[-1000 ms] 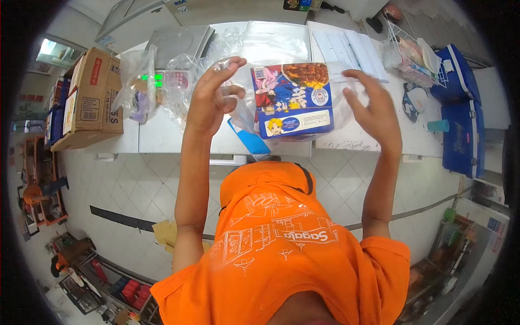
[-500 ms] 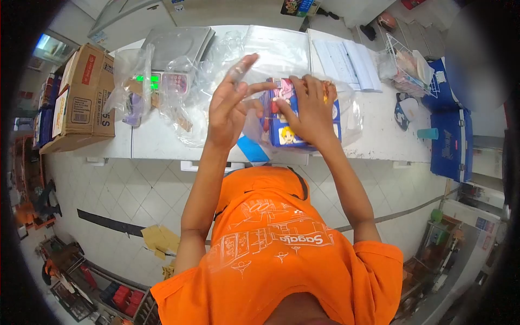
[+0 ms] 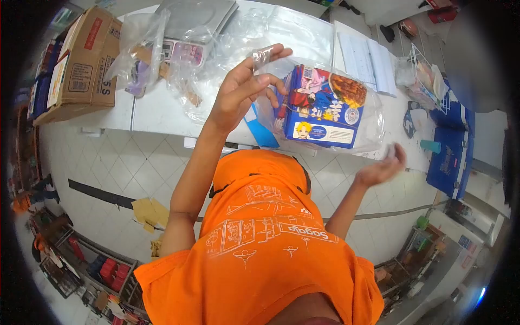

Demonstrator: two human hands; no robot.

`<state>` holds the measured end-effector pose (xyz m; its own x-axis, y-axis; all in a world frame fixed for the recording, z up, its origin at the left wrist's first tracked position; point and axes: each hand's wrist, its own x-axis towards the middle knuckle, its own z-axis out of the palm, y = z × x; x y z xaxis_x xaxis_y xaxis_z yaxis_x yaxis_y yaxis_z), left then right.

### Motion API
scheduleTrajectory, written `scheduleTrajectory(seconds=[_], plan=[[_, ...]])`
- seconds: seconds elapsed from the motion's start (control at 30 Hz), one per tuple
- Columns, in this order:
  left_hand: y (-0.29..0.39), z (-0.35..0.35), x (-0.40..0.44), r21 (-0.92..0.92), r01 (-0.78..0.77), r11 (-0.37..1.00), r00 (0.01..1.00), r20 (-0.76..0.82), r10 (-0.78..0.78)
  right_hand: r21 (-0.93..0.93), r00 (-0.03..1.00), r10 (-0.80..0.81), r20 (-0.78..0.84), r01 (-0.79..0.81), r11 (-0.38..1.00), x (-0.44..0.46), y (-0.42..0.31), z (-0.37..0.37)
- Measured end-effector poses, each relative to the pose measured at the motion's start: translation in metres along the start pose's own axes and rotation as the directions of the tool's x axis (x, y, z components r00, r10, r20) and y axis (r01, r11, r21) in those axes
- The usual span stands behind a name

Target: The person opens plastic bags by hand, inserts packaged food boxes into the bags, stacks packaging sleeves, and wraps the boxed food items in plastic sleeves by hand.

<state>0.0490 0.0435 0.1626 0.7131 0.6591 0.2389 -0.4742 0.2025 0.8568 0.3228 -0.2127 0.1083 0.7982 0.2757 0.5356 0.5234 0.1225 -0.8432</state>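
A blue printed food pack (image 3: 325, 105), with cartoon figures and a picture of food on top, lies inside a clear plastic bag (image 3: 371, 127) near the front edge of the white table. At the pack's left end, my left hand (image 3: 241, 95) has its fingers bent around the bag's edge, with plastic stretched over the fingertips. My right hand (image 3: 382, 168) is off the pack, beyond the table's front edge at the bag's lower right. Its fingers are loosely curled and apart, slightly blurred, and I see nothing clearly held in them.
A cardboard box (image 3: 89, 59) stands at the left. Behind my left hand are a scale (image 3: 187, 51) and loose clear plastic (image 3: 179, 81). Papers (image 3: 368, 62), a white wire basket (image 3: 425, 81) and a blue case (image 3: 447, 157) are to the right. A blue strip (image 3: 260, 127) hangs over the front edge.
My right hand has left the top of the pack and moved down to the right. The pack's printed top is now uncovered. My left hand has closed more around the bag's edge.
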Motion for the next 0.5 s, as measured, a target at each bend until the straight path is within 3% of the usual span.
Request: scheduleTrajectory(seconds=[0.07, 0.1, 0.2, 0.3, 0.33, 0.43, 0.47, 0.5], plan=[[-0.004, -0.008, -0.007, -0.022, 0.034, 0.999, 0.999, 0.016, -0.033, 0.11, 0.887, 0.438, 0.145, -0.454, 0.884, -0.022, 0.056, -0.002], [-0.013, -0.014, -0.011, -0.151, 0.034, 0.988, 0.992, -0.117, -0.052, 0.266, 0.827, 0.504, 0.25, -0.559, 0.785, -0.042, 0.091, -0.004], [-0.074, -0.047, -0.042, -0.376, -0.044, 0.925, 0.85, -0.501, -0.164, 0.397, 0.481, 0.833, 0.273, -0.845, 0.358, -0.085, 0.122, 0.014], [-0.145, -0.069, -0.063, -0.242, 0.052, 0.969, 0.732, -0.651, -0.202, 0.417, 0.43, 0.83, 0.355, -0.868, 0.272, -0.102, 0.146, 0.016], [-0.165, -0.065, -0.064, -0.194, 0.113, 0.975, 0.708, -0.673, -0.216, 0.392, 0.465, 0.788, 0.403, -0.866, 0.31, -0.103, 0.154, 0.016], [-0.186, 0.001, -0.048, 0.358, 0.099, 0.929, 0.873, -0.479, 0.092, 0.306, 0.524, 0.65, 0.55, -0.851, 0.428, -0.097, 0.163, 0.012], [-0.195, 0.012, -0.048, 0.352, 0.08, 0.932, 0.893, -0.442, 0.09, 0.301, 0.54, 0.693, 0.478, -0.842, 0.448, -0.097, 0.167, 0.021], [-0.208, 0.023, -0.049, 0.346, 0.062, 0.936, 0.911, -0.403, 0.089, 0.413, 0.547, 0.557, 0.625, -0.837, 0.359, -0.09, 0.164, 0.028]])
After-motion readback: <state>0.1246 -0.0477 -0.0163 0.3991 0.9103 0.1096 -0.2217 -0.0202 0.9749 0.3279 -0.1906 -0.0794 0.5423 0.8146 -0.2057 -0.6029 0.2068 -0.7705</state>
